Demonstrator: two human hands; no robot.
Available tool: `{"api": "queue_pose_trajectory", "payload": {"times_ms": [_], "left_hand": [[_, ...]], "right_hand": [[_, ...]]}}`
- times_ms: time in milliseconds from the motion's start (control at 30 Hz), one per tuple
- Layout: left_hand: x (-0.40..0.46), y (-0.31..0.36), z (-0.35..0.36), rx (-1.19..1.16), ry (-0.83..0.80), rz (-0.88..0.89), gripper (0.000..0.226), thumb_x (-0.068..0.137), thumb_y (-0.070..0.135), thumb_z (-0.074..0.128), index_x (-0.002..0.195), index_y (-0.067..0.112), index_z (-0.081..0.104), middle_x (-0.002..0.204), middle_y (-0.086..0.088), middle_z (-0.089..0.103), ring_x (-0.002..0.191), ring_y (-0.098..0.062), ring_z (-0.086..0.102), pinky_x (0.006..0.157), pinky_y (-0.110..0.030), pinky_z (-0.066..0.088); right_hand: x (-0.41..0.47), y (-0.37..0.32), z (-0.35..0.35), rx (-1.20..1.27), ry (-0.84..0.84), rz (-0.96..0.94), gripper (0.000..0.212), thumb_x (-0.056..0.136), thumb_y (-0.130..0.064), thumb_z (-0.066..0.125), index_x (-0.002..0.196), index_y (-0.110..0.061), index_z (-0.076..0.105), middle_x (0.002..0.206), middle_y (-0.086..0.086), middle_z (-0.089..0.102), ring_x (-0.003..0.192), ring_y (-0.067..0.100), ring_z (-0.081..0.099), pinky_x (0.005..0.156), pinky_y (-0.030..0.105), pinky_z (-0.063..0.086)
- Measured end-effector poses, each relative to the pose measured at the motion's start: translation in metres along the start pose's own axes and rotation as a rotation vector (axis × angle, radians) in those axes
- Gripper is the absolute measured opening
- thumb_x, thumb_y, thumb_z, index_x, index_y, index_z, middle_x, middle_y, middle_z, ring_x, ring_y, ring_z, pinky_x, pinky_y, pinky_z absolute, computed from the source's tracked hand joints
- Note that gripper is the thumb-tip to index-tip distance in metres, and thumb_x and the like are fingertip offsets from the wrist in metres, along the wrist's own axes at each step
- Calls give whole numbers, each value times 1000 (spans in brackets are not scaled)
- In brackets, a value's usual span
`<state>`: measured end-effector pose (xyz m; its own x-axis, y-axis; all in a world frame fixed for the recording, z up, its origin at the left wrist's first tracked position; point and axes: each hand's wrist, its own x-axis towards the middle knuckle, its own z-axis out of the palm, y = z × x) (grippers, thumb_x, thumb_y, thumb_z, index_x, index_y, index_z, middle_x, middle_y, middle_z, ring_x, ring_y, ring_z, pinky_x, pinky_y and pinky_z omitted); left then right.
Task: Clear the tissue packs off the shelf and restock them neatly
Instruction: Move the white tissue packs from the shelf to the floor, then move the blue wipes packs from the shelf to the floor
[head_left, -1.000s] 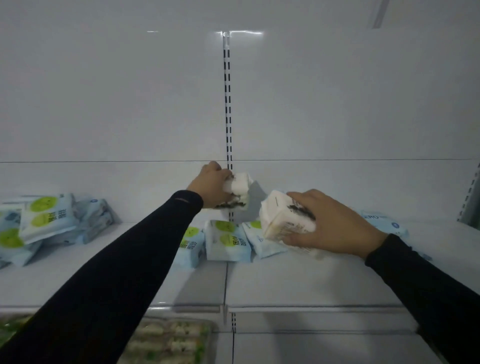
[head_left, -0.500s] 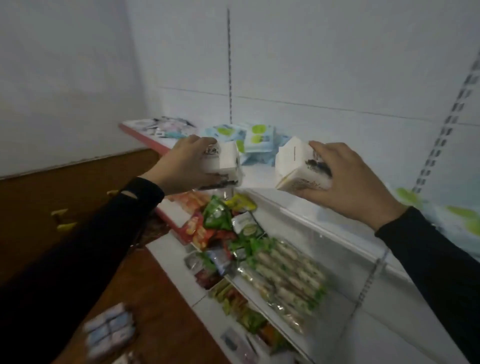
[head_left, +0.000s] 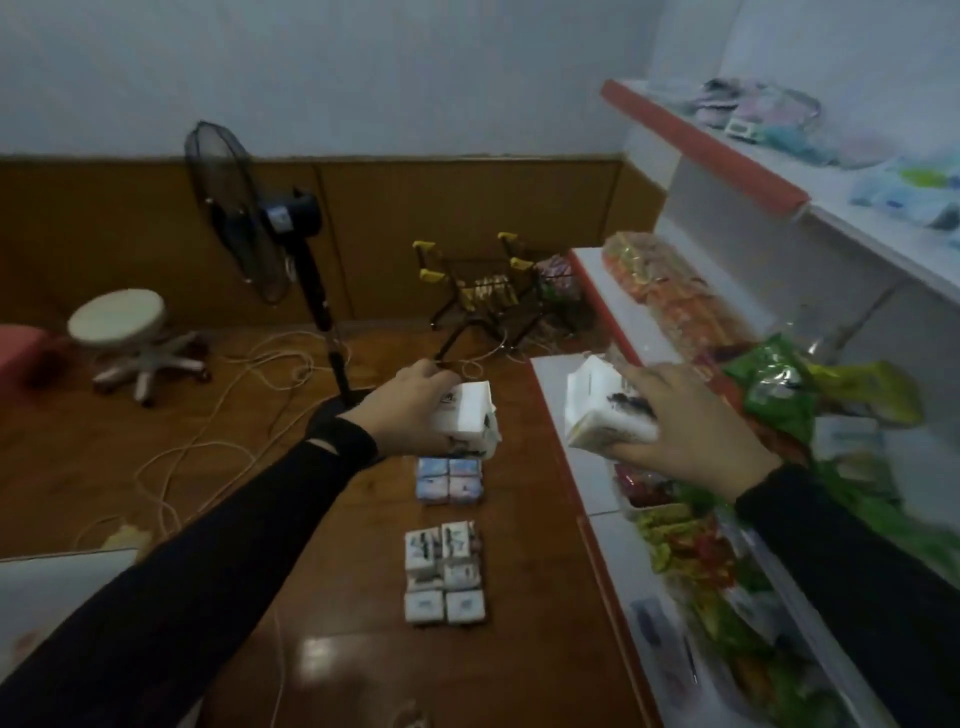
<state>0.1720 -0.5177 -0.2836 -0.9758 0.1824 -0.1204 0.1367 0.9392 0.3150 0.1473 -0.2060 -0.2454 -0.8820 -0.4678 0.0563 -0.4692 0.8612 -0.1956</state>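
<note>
left hand, right hand each grip tissue pack above floor.

Both arms, in black sleeves, reach forward from the lower corners toward mid-frame. The left hand, centre frame, curls its fingers over a white tissue pack. The right hand, right of centre, grips another white pack from above.

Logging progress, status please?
Left hand grips tissue pack. Right hand grips second pack. Two stacks on floor below. Nothing blocking.
</note>
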Motion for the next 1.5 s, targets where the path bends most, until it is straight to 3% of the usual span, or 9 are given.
{"api": "queue_pose_trajectory", "payload": {"times_ms": [233,367,533,700,867,1000,1133,1267,1500], "left_hand": [[18,-109,82,-76,-194,-160,75,74,54,70,133,21,40,123,-5,41,113,-29,42,92,-41,41],[34,-144,156,-139,-232,-248,79,73,59,68,136,21,38,125,-5,44,115,-29,42,91,-39,40],[53,-187,303,-209,-299,-397,72,77,59,63,132,19,40,125,-4,44,114,-26,40,86,-38,41],[83,-234,489,-225,-441,-488,76,76,47,67,137,20,32,132,-5,41,119,-26,38,92,-41,43],[121,-278,663,-159,-344,-473,66,80,42,62,135,19,33,133,-4,43,121,-24,37,92,-39,43],[131,-299,751,-72,-208,-396,61,80,33,65,132,20,36,133,-7,43,122,-27,37,98,-45,43],[124,-302,782,-37,-164,-391,70,80,20,69,137,19,29,138,-16,39,129,-35,28,101,-52,39],[130,-297,760,34,-206,-413,71,81,27,69,140,20,32,140,-17,40,131,-37,34,104,-54,35],[155,-260,620,-13,-227,-345,57,97,39,45,147,20,28,151,-8,30,140,-28,24,116,-42,18]], "right_hand": [[73,-34,129,17,-271,-19,93,69,-70,65,144,-28,29,123,-2,47,111,18,47,85,35,48],[107,-22,217,25,-414,-9,97,68,-70,66,146,-25,29,125,-1,47,114,19,46,88,33,46],[138,5,385,50,-588,6,93,70,-49,72,146,-17,28,138,6,38,127,25,37,99,39,41],[132,35,587,82,-750,34,83,69,-34,75,139,-20,32,134,4,36,122,26,37,95,40,43],[115,66,771,111,-747,49,77,78,-32,72,141,-20,28,139,3,34,121,24,35,94,33,42],[110,78,869,106,-629,33,86,80,-35,73,147,-19,21,148,4,28,134,25,28,108,38,32],[103,80,905,87,-612,-34,91,85,-33,69,152,-18,9,157,8,14,145,28,9,119,45,13],[109,77,887,81,-597,-65,89,84,-35,70,152,-20,13,157,8,16,146,28,10,119,46,12],[124,78,737,159,-574,86,70,94,-49,48,151,-28,13,155,-2,16,139,19,24,114,34,25]]}}
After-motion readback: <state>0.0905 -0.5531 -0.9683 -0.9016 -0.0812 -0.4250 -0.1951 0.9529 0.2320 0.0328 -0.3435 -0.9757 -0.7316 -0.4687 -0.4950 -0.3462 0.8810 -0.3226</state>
